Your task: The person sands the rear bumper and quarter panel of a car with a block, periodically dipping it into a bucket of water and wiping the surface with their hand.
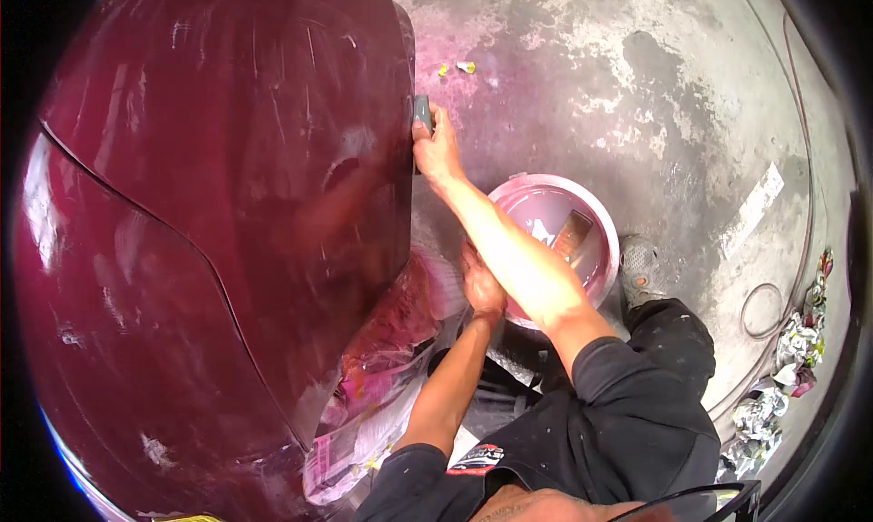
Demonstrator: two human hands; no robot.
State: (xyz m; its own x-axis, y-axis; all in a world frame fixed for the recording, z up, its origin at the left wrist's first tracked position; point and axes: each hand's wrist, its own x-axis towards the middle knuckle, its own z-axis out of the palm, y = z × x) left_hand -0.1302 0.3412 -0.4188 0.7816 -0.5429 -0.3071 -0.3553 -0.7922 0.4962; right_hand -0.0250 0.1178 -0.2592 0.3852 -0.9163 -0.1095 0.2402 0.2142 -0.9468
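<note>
My right hand (439, 149) is closed around a dark grey sanding block (422, 109) and holds it against the right edge of a dark red car panel (264, 158). My left hand (482, 284) is lower down, at the left side of a round pink bucket (611, 249). The right forearm passes over the bucket and covers part of its rim. Some of the left fingers are hidden, so what they grip, if anything, cannot be made out. Inside the bucket is cloudy liquid with a flat brownish rectangular piece (573, 235) leaning in it.
Pink-stained plastic sheeting (400, 340) hangs below the panel edge. A hose (806, 158) curves along the floor at the right, beside crumpled paper (764, 413). Small yellow-white scraps (466, 67) lie on the stained concrete. My shoe (642, 269) is right of the bucket.
</note>
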